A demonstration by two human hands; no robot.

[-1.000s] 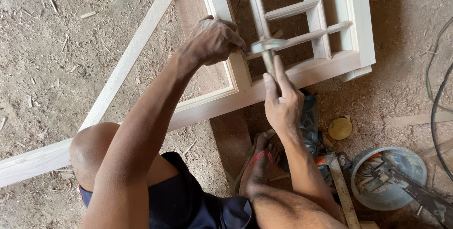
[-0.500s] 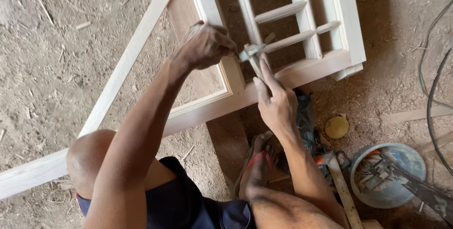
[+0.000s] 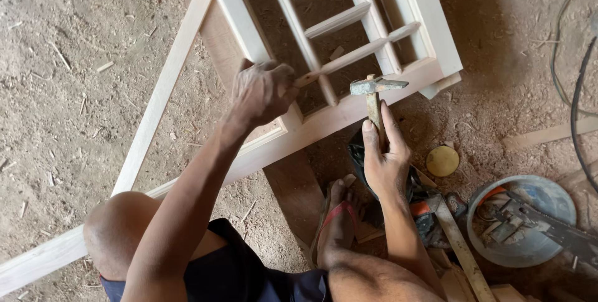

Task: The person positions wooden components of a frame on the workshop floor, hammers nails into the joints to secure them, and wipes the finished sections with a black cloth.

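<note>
At the lower rail of the wooden frame (image 3: pixel 349 112), I read the step as fixing a slat (image 3: pixel 358 55) with a hammer (image 3: pixel 375 90). My right hand (image 3: pixel 386 162) is closed around the hammer handle, index finger laid along it, head raised just above the rail. My left hand (image 3: pixel 261 93) is curled shut, pinching the slat's end against the frame upright. By my judgement, the next move calls for a short, square blow clear of the left fingers. Right of the frame, a round bowl (image 3: pixel 529 249) holds tools on the dirt floor (image 3: pixel 75 78).
</note>
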